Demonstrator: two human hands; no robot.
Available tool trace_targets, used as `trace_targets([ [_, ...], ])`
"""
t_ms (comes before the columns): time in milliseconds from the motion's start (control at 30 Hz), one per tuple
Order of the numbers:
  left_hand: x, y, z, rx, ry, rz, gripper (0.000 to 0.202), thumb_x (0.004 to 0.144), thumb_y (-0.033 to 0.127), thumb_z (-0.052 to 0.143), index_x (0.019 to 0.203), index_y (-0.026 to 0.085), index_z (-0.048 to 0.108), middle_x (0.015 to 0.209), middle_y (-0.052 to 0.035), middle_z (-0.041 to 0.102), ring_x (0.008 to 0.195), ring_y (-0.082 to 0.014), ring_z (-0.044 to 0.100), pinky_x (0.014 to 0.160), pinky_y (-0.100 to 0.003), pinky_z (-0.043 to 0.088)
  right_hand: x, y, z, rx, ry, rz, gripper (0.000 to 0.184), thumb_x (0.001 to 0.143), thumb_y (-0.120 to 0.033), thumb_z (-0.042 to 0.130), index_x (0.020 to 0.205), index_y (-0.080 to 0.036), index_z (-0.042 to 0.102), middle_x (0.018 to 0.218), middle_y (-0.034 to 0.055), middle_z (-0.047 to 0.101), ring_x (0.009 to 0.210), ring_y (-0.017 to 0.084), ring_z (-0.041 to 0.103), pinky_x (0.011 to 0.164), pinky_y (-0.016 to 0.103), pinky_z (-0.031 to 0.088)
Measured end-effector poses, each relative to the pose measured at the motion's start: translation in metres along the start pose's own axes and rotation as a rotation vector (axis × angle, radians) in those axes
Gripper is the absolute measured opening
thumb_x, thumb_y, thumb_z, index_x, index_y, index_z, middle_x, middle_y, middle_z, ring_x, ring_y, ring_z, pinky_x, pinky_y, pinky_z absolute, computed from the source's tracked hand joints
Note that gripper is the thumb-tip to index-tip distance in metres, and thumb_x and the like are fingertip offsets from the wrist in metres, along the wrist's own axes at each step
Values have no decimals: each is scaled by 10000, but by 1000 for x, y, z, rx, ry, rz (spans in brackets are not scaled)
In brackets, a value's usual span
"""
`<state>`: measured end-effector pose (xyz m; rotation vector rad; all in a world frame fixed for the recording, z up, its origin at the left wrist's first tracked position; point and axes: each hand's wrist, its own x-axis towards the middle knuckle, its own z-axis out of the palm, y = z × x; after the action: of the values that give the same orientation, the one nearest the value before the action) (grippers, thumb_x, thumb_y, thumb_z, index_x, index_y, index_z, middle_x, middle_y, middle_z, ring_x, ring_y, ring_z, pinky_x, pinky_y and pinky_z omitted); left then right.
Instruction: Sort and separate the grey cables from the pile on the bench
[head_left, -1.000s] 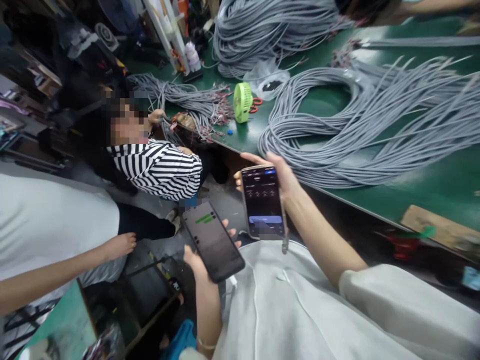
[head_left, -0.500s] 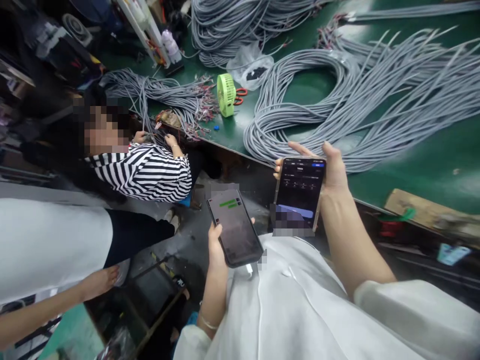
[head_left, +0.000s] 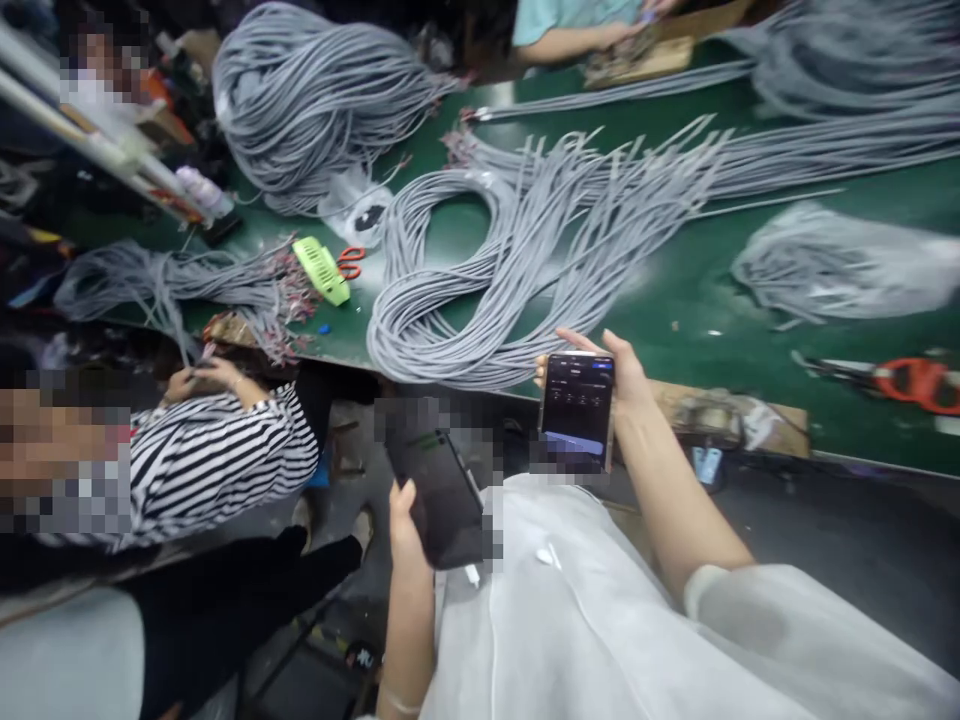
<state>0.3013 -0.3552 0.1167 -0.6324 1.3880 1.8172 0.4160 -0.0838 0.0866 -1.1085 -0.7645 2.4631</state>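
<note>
My left hand (head_left: 406,520) is closed around a dark smartphone (head_left: 444,510), its thumb along the near edge and a white plug at its lower end. Green message bars show faintly on that tilted screen. To the right, my right hand (head_left: 628,375) grips a second smartphone (head_left: 576,405) by its sides, fingers behind it. This one has a lit dark screen with a blue band near the bottom. Both phones are held in front of my white shirt, just short of the green table (head_left: 675,400). A looped bundle of grey cables (head_left: 450,345) lies beyond them.
A green fan (head_left: 321,270), orange-handled scissors (head_left: 911,382) and a bagged cable bundle (head_left: 847,262) lie on the table. At left a person in a striped shirt (head_left: 225,460) handles cables. Another person's arms (head_left: 577,40) are across the table; someone in dark trousers (head_left: 247,600) stands at lower left.
My view has swung to the right, so the bagged bundle, scissors and person across the table now show. Both phones stay in my hands; the left one's screen looks darker.
</note>
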Motion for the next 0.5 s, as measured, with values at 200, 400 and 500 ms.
trace_targets([
  [200,0,17,27,-174,-513,-243,589,627,639,654,1066,251,710,1075,-67,721,1042,-298,647,891,-446,530,36,-33,-67,27,163,-22,291,883,-467,459,1001,-214,540,699,57,697,620,235,680,594,394,575],
  [400,-10,21,63,-334,-747,-158,763,717,569,629,1407,422,339,1438,15,452,1162,-233,579,996,-456,470,82,-44,-85,16,99,65,193,911,-347,448,1003,-211,549,700,36,699,582,176,666,561,293,559],
  [500,-8,7,72,-414,-755,-49,782,729,611,593,1426,432,288,1432,-1,468,1147,-263,575,969,-495,476,102,-52,-80,6,8,102,207,926,-324,409,1026,-208,549,725,40,704,602,177,672,565,294,561],
])
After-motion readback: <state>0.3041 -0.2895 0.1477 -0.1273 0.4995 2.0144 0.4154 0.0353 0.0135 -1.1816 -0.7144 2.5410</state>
